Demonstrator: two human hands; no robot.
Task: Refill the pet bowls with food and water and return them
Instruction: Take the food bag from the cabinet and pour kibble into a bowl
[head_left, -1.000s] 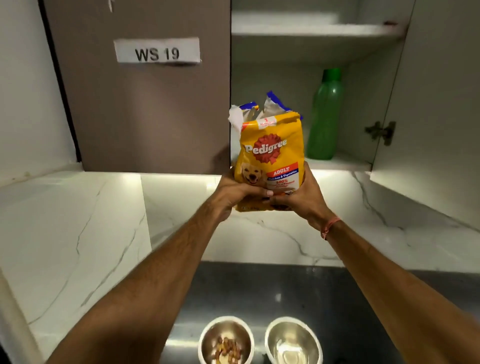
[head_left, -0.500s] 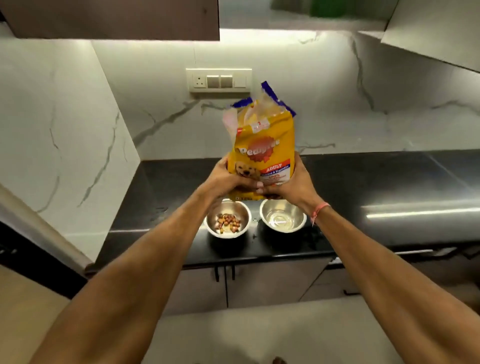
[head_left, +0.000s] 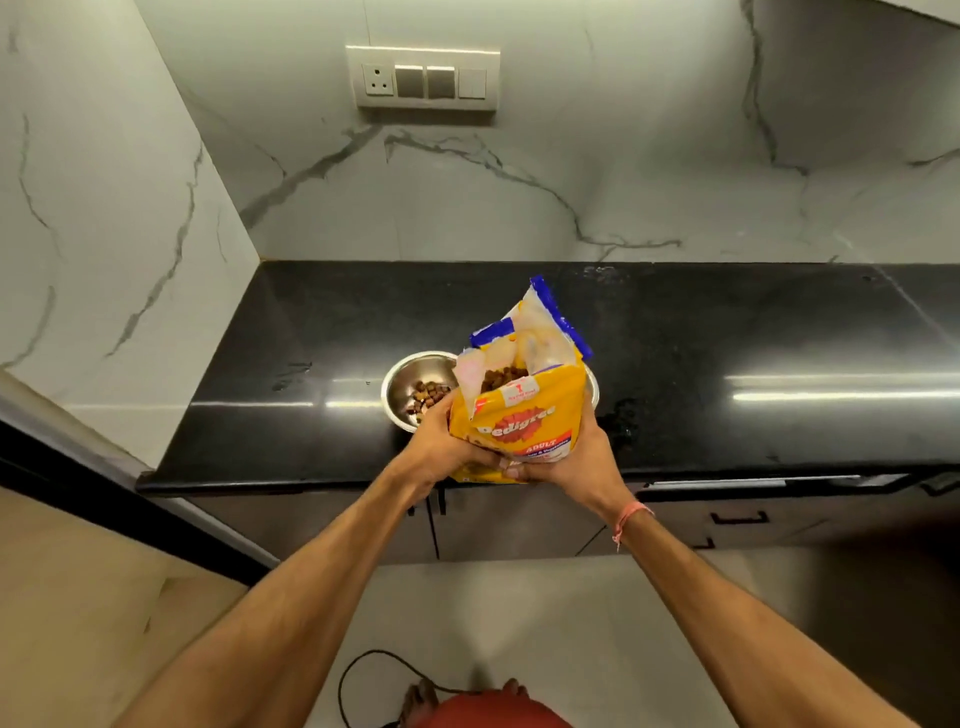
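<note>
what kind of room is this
Most likely a home kitchen: a black stone counter runs along a marble-look wall with a socket panel, and cabinet doors sit below it. Both hands hold a pet food bag over a steel bowl.

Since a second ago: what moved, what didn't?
The food bag came down from in front of the open cupboard to just above the counter, now hiding most of the right bowl. Left hand and right hand keep gripping its base. Left bowl still holds kibble; nothing released.
</note>
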